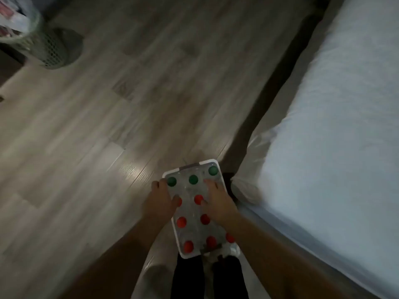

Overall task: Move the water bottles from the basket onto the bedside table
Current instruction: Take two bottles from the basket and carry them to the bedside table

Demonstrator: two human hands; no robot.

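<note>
A white basket (222, 182) stands on the wooden floor beside the bed, just in front of my feet. It is packed with clear water bottles, three with green caps (193, 179) at the far end and several with red caps (181, 222) nearer me. My left hand (160, 200) lies over the basket's left rim, thumb beside a half-hidden red cap (179, 202); blur hides its grip. My right hand (218, 201) is down on the right column, fingers and thumb curled round a bottle whose cap it covers. The bedside table is out of view.
A bed with a white sheet (336, 130) fills the right side, its dark frame (274, 87) running along the floor. A green mesh bin (54, 50) with a plastic liner stands at the far left. Open wooden floor (121, 117) lies ahead.
</note>
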